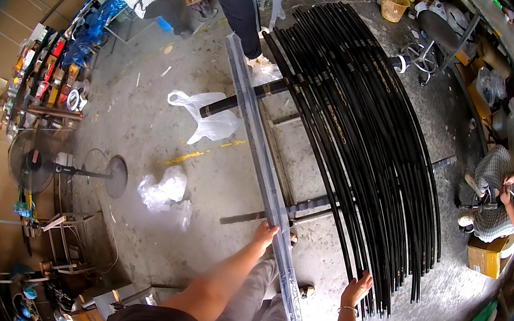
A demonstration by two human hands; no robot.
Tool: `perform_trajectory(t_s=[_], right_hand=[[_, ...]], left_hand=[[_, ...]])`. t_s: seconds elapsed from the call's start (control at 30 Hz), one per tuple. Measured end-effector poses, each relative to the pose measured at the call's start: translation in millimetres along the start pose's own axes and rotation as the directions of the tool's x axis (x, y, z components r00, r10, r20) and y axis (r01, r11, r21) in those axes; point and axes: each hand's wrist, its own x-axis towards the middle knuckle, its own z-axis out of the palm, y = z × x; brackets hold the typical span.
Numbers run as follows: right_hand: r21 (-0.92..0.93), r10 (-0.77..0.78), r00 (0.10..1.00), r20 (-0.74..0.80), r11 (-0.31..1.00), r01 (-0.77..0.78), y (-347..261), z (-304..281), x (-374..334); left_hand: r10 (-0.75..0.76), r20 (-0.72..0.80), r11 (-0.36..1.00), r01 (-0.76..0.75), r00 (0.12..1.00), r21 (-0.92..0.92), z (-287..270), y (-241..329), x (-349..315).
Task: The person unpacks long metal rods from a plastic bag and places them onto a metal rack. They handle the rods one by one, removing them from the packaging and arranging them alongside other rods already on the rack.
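My left hand (265,234) is closed round the near part of a long, narrow bundle (255,116) wrapped in clear plastic, greyish in colour. The bundle runs away from me along the left side of the rack. Its far end lies close to the legs of a standing person. My right hand (357,289) is at the near ends of the black poles (364,136), its fingers curled over one at the left edge. Many such poles lie side by side, some with gold markings. Crossbars of a low rack (313,205) support them.
A person in dark trousers (234,1) stands at the far end; others sit at far left and right (504,193). White plastic bags (214,119) lie on the floor at left. A fan (33,160), a wheeled stool (438,28), a basket (393,6) and a cardboard box (490,255) stand around.
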Motion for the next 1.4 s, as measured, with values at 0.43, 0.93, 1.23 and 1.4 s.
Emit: perform_trajectory(t_s=[0.43, 0.93, 1.23, 1.4], right_hand=[[0.316, -0.127, 0.708, 0.695, 0.938, -0.143, -37.2, 80.2, -114.2], [0.053, -0.089, 0.944, 0.319, 0.996, 0.076, -39.5, -15.0, -92.1], [-0.006, -0.223, 0.953, 0.206, 0.973, 0.229, 37.5, -153.3, -94.4], [-0.045, -0.45, 0.887, 0.107, 0.889, 0.457, 76.9, -175.7, -99.0]], left_hand=[[-0.198, 0.028, 0.968, 0.199, 0.98, -0.149, -0.2, 6.4, 0.1], [0.385, -0.42, 0.861, -0.156, 0.822, 0.485, 3.0, 67.1, -29.2], [0.178, 0.322, 0.659, 0.13, 0.93, -0.741, 64.5, 219.4, -113.5], [0.025, 0.123, 0.609, 0.082, 0.992, -0.789, 109.8, 216.6, -183.7]])
